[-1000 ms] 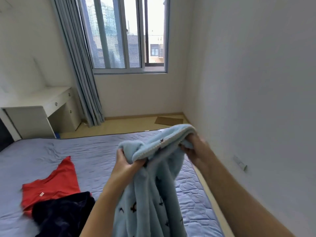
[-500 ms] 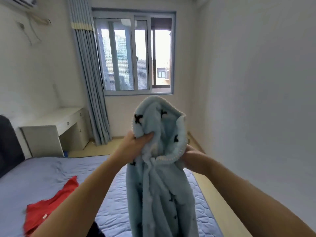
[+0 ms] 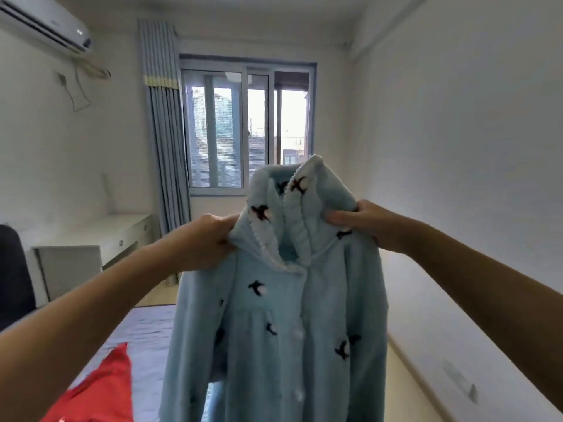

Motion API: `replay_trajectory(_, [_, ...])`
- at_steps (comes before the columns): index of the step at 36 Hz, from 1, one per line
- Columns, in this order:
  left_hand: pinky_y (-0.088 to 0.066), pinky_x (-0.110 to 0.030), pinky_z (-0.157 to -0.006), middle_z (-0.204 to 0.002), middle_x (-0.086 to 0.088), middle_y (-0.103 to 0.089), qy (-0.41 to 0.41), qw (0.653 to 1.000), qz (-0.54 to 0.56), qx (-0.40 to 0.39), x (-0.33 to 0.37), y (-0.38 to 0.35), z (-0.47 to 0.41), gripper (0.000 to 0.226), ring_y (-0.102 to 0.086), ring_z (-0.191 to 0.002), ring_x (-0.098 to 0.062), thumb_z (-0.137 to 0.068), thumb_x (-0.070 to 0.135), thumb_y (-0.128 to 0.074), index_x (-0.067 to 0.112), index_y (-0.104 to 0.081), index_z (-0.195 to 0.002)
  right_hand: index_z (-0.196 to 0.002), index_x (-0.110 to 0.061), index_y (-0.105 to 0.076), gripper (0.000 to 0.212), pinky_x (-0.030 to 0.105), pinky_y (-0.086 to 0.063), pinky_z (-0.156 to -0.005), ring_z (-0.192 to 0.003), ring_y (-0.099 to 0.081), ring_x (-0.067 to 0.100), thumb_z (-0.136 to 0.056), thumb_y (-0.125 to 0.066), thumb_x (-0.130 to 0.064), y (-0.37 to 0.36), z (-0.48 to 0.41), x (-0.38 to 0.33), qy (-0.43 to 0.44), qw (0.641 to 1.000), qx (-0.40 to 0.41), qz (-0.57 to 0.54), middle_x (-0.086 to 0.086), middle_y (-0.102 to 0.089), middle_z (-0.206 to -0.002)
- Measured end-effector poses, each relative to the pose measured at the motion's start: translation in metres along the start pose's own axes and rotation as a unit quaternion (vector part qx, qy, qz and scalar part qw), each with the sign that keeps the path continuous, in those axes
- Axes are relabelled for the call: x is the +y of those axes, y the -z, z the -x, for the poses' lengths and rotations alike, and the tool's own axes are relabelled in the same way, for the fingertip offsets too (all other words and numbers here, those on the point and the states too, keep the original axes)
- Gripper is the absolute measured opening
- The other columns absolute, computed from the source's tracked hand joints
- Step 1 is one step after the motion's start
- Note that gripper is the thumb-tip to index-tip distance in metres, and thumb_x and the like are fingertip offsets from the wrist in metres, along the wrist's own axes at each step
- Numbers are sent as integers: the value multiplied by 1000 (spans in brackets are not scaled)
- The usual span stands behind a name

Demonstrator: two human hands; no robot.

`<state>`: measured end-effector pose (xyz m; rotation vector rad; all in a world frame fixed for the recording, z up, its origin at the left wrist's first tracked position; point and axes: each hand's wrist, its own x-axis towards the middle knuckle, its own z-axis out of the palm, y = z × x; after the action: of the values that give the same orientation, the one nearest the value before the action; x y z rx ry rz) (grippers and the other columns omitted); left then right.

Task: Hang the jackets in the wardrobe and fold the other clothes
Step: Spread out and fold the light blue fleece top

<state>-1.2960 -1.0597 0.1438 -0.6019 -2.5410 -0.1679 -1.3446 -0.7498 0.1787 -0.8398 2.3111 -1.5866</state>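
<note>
A light blue fleece jacket (image 3: 283,315) with small dark bird prints and white buttons hangs upright in front of me, its hood standing up at the top. My left hand (image 3: 204,242) grips its left shoulder by the collar. At the other shoulder my right hand (image 3: 362,222) pinches the fabric. A red garment (image 3: 100,391) lies on the bed at the lower left, partly cut off by the frame edge.
The bed (image 3: 146,336) with a grey-blue quilted cover spreads below the jacket. A white desk (image 3: 91,242) stands at the left wall under an air conditioner (image 3: 45,24). A window (image 3: 246,129) and a blue curtain (image 3: 164,132) are ahead; a bare wall (image 3: 472,178) runs along the right.
Both hands have lifted the jacket higher and spread apart, so it hangs open and flat by its shoulders. The view has tilted up, and the dark garment on the bed is out of sight.
</note>
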Motion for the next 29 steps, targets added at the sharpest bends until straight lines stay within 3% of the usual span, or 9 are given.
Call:
replay_trajectory(4, [-48,-38,-68,-91,-1,-49,54,994,-93,35,-12,17,0,14,-59,-80,-26,-96,22,-39,13,-50,-93,-118,-6,-59,32,25,-55,-79,-105,-67,20,-86,-62,-2,17,7,-24,-15,985,-161,58,4,-70,-113])
replay_trajectory(8, [-42,-34,-67,-98,-9,-60,159,966,-191,71,-3,20,-1,16,-61,-89,-30,-95,11,-43,11,-57,-103,-114,0,-64,29,25,-55,-78,-102,-68,24,-86,-66,-4,22,6,-36,17,978,-161,133,9,-70,-111])
replay_trajectory(12, [-31,-32,-61,-78,-15,-61,172,968,58,175,4,31,-10,24,-57,-75,-29,-88,4,-53,9,-51,-65,-99,-4,-71,25,25,-57,-70,-92,-71,23,-77,-75,-13,33,1,-44,57,993,-38,94,8,-73,-100])
replay_trajectory(14, [-38,-30,-62,-68,-3,-61,175,926,285,176,15,40,-13,19,-52,-66,-20,-77,17,-58,15,-54,-59,-107,-3,-67,36,29,-57,-75,-99,-68,27,-77,-72,-21,35,0,-40,66,997,-37,16,12,-70,-108])
replay_trajectory(16, [-41,-29,-60,-59,5,-58,155,906,346,186,22,42,-16,13,-48,-60,-13,-69,23,-49,17,-55,-58,-112,-6,-64,41,32,-57,-79,-101,-67,25,-78,-72,-28,36,0,-35,68,996,-40,-33,11,-68,-112])
replay_trajectory(19, [-30,-30,-51,-54,6,-47,52,976,85,194,19,40,-11,28,-42,-51,-17,-70,43,-40,18,-48,-63,-116,-3,-61,37,42,-55,-86,-102,-64,28,-85,-71,-22,43,3,-26,91,996,12,10,15,-65,-115])
replay_trajectory(22, [-28,-18,-43,-55,9,-50,-89,963,-175,184,11,43,-10,47,-42,-39,-13,-76,60,-53,14,-52,-89,-101,-11,-67,35,23,-56,-72,-89,-67,14,-76,-76,-32,49,12,-23,123,983,71,118,4,-70,-98])
replay_trajectory(25, [-32,-20,-35,-54,4,-57,-132,940,-243,201,7,48,-13,38,-51,-34,-15,-84,51,-49,13,-51,-88,-83,-24,-65,15,7,-47,-60,-77,-63,3,-81,-74,-13,53,19,-22,166,952,120,229,-10,-67,-81])
replay_trajectory(29, [-36,-20,-34,-55,5,-57,-141,953,-214,162,17,46,-4,17,-44,-34,-7,-86,24,-68,10,-58,-86,-86,-24,-61,17,16,-45,-68,-73,-58,-1,-86,-69,-9,56,34,-18,195,931,87,295,-10,-65,-82])
